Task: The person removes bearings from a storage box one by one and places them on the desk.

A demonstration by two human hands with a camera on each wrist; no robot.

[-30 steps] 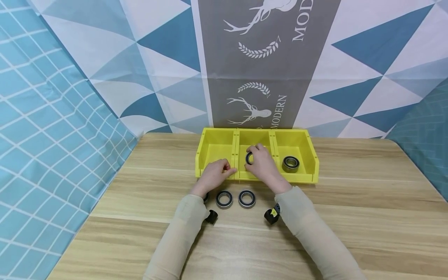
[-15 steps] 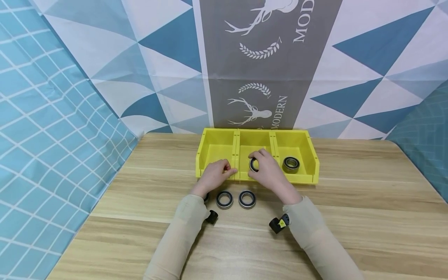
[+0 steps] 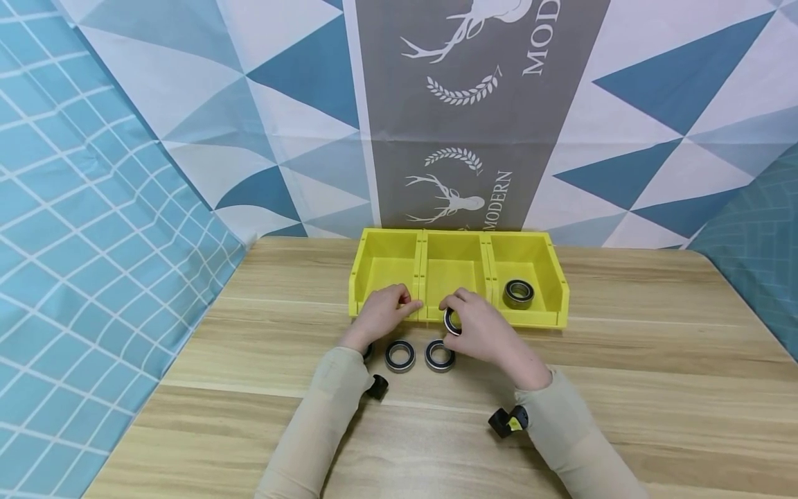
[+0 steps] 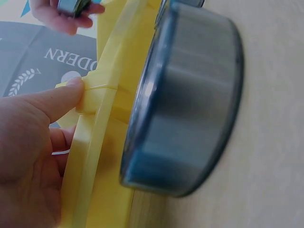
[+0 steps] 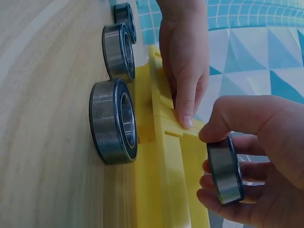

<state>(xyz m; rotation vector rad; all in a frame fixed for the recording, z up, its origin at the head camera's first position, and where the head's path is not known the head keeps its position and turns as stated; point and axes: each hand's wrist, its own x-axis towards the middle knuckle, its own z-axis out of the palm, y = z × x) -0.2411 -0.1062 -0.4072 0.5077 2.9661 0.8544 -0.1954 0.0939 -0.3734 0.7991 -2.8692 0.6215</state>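
One black-and-silver metal ring bearing (image 5: 224,170) is pinched by the right hand (image 3: 483,333) near the yellow plastic tray (image 3: 536,319), held by the left hand (image 3: 383,310), with another bearing (image 3: 517,302) placed inside at right and three bearings (image 5: 105,121) apparently unplaced, nearer.

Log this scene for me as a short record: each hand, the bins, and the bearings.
Right hand: holds a bearing near the middle compartment's front
Left hand: thumb on the rim where left and middle compartments meet
Bins: yellow, three compartments in a row
Right compartment: at least one bearing inside
Tabletop: three bearings before the bins
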